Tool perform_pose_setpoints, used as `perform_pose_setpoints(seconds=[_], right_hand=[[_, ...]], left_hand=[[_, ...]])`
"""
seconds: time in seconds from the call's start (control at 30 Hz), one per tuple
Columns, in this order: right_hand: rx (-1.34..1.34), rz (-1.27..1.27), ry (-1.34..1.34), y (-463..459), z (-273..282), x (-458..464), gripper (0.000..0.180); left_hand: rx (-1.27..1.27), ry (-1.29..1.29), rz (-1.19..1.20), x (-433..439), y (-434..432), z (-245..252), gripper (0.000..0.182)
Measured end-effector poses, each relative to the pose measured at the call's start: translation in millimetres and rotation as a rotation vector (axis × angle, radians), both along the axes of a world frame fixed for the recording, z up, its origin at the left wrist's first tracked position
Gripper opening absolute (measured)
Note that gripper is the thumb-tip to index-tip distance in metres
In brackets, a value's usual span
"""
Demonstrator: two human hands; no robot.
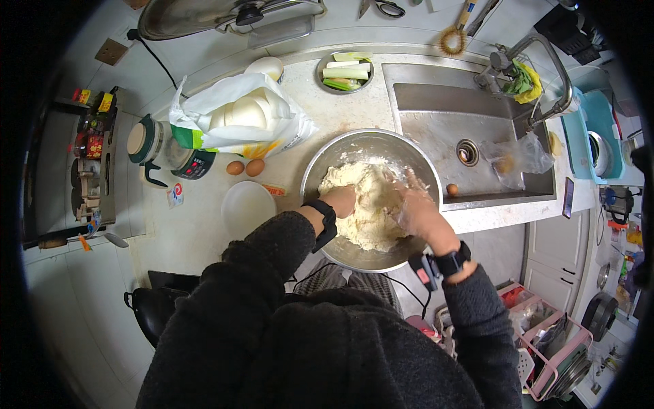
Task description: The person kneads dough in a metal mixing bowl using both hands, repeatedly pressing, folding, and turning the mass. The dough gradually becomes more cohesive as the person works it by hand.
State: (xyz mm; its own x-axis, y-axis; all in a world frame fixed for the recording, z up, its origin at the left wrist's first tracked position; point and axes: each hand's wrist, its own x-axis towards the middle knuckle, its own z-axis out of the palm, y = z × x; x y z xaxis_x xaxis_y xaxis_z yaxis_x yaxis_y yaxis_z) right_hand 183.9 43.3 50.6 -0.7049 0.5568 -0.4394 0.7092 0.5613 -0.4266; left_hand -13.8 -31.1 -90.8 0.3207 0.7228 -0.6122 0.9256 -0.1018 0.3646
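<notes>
A large stainless steel bowl (370,262) stands in front of me at the counter's near edge, holding a rough, pale mass of dough (365,220). My left hand (343,200) presses into the left side of the dough, and its fingers are mostly hidden. At the right inner side of the bowl is my right hand (420,207), blurred, with its fingers apart and bits of dough and flour stuck to them. Loose flour shows along the bowl's far inner wall. Both wrists wear dark straps.
Left of the bowl are a white bowl (249,209), two eggs (245,167), an open flour bag (286,120) and a glass electric kettle (173,151). Behind stands a dish of cut scallions (346,73). A steel sink (429,122) with a faucet (559,76) and a phone (568,198) lie right.
</notes>
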Motion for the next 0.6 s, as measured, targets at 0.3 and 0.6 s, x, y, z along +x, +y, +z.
perform_pose_setpoints(seconds=[0.3,0.6], right_hand=[[-0.184,-0.266,0.005,-75.3,-94.9,-27.1,0.031],[-0.168,-0.114,-0.113,-65.6,-113.3,-34.1,0.029]], left_hand=[[-0.324,-0.606,0.427,-32.0,-10.7,-14.3,0.020],[-0.032,-0.319,0.217,-30.7,-27.6,77.7,0.035]])
